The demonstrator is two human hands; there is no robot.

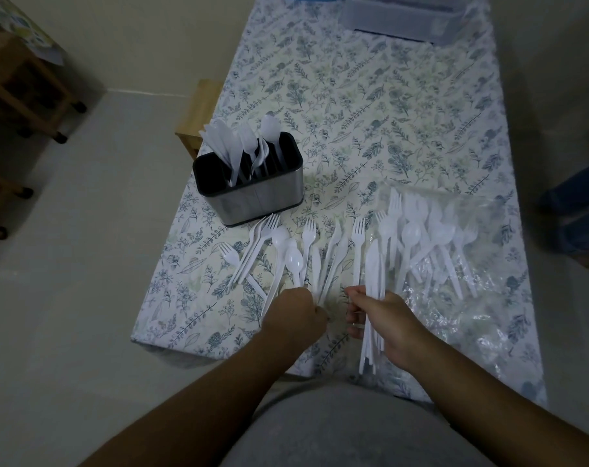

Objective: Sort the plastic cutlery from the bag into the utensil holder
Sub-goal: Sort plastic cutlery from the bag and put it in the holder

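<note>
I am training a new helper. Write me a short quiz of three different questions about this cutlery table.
1. True or false: the utensil holder already contains some cutlery.
2. What does the right hand hold?
A. a bundle of knives
B. one spoon
C. nothing
3. Fill in: the clear plastic bag lies to the ____ of the holder.

Key:
1. True; white pieces stand in it.
2. A.
3. Right, and nearer the person; the left hand grips loose pieces between them.
</note>
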